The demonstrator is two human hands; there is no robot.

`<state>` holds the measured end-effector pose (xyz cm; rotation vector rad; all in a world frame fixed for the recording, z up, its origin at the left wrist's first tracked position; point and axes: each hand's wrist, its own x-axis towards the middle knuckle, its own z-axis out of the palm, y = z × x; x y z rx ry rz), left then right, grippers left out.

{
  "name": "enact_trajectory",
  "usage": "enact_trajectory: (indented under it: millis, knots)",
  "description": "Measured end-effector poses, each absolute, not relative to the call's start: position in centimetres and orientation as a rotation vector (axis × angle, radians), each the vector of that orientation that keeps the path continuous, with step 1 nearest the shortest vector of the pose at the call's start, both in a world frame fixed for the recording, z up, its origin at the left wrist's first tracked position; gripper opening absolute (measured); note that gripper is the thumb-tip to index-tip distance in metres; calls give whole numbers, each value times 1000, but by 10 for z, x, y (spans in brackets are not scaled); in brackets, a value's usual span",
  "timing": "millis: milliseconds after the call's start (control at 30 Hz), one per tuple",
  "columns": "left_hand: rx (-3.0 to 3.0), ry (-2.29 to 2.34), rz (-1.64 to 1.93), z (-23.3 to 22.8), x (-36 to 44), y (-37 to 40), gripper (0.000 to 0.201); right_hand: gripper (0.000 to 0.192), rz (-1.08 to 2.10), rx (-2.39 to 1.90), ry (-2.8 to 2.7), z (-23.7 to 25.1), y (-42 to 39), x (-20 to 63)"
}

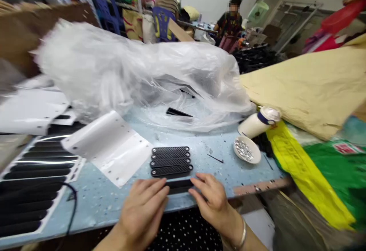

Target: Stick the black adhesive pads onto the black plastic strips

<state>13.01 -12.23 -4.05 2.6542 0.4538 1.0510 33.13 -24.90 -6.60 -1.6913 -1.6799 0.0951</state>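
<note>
My left hand (144, 205) and my right hand (210, 199) both rest on one black plastic strip (179, 185) at the near edge of the light blue table (114, 201), one hand at each end. Just beyond it lie several more black textured strips (170, 161) side by side in a neat row. My right wrist wears a silver bangle.
A white perforated sheet (110, 146) and black-and-white slotted panels (31, 182) lie at left. A large clear plastic bag (137, 75) fills the table's back. A small dish of screws (246, 150), a white bottle (257, 123) and tan paper (311, 87) sit right. Two people work far behind.
</note>
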Motion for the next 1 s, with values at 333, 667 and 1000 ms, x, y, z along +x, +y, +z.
enact_trajectory:
  millis: [333, 667, 1000]
  knots:
    - [2546, 643, 1220, -14, 78, -79, 23, 31, 73, -1629, -1709, -73, -245, 349]
    - [2567, 249, 919, -56, 163, -123, 22, 34, 421, -1641, -1429, -73, -237, 333]
    - [2607, 294, 761, -69, 167, -121, 23, 26, 419, -1526, -1434, -81, -237, 335]
